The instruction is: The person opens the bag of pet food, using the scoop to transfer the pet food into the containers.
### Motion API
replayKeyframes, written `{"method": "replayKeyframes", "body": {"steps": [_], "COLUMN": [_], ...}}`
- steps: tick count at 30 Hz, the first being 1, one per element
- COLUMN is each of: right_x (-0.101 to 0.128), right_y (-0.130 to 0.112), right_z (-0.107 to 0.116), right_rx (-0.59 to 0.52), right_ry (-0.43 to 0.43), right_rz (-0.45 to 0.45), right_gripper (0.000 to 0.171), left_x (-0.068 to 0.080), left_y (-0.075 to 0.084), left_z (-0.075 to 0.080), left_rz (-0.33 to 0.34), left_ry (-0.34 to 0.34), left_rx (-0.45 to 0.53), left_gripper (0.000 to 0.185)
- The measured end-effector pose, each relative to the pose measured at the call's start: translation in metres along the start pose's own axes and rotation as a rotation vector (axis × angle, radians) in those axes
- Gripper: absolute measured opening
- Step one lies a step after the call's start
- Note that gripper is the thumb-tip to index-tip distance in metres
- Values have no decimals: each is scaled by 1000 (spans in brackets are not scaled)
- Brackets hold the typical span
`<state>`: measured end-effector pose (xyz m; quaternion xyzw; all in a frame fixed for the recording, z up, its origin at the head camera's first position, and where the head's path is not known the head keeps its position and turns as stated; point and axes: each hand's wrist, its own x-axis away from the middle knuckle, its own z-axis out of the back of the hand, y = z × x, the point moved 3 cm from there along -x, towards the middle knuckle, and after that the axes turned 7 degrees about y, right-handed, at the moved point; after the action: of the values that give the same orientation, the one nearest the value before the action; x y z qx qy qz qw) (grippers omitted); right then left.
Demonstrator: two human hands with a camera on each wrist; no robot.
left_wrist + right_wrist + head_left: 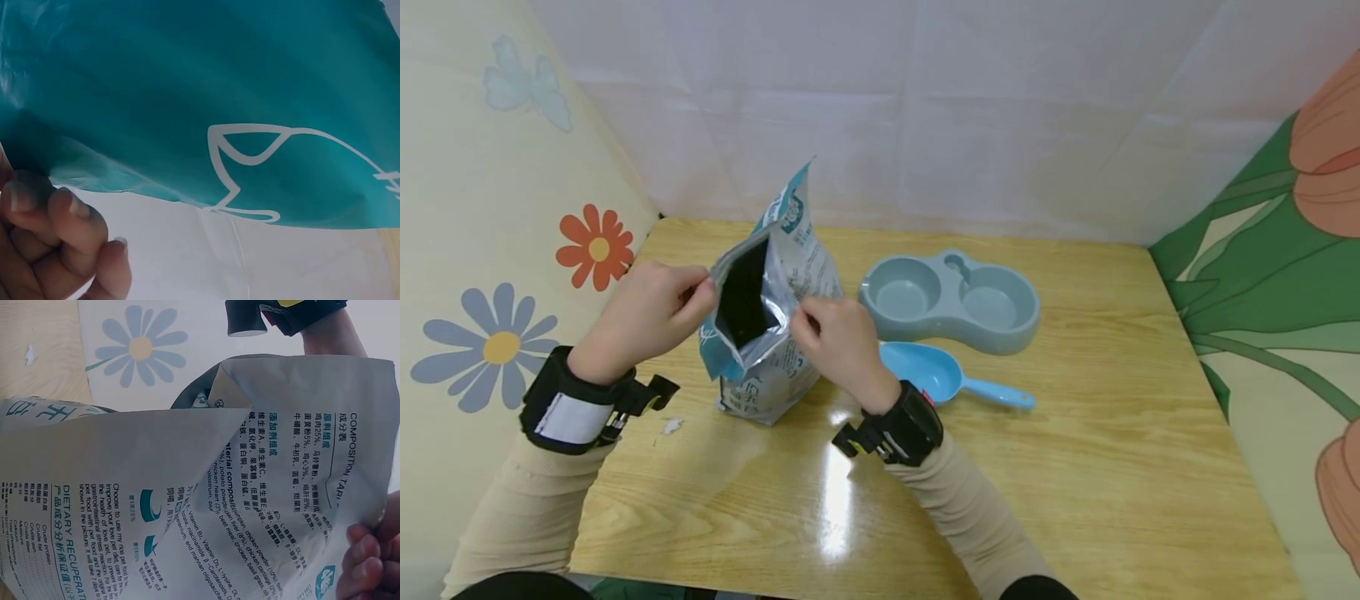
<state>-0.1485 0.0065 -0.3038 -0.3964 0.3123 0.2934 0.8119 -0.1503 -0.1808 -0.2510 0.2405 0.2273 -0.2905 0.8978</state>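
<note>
Glossy wooden table (1075, 467) — floral panels (497, 250) flank it — white backdrop (925, 100) behind.

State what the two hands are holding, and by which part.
Both hands grip the silver-and-teal foil food bag at its open top: left hand pinches the left rim, right hand the right rim.

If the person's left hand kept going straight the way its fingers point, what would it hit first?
Probably the pet food bag: the left hand already pinches the edge of its open mouth, fingers pointing across toward the right hand.
</note>
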Motion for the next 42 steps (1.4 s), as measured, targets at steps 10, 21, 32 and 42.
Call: {"method": "replayKeyframes", "body": {"steps": [10, 21, 32, 42], "right_x": [2, 5, 6, -4], "right_y": [1, 4, 6, 4], "right_z": [2, 3, 4, 0], "right_rx": [8, -12, -40, -96], "right_ry": [26, 61, 45, -52], "right_rz": [6, -7, -36, -46], "right_gripper": [32, 31, 32, 29], "left_x": [-1, 0, 2, 0], "left_y": [-2, 0, 0, 10], "left_z": [2, 5, 5, -7], "left_rz": [18, 66, 47, -75], "left_ry": [44, 108, 73, 16], "left_rx": [-29, -122, -66, 45], "left_gripper": [33, 35, 34, 30]}}
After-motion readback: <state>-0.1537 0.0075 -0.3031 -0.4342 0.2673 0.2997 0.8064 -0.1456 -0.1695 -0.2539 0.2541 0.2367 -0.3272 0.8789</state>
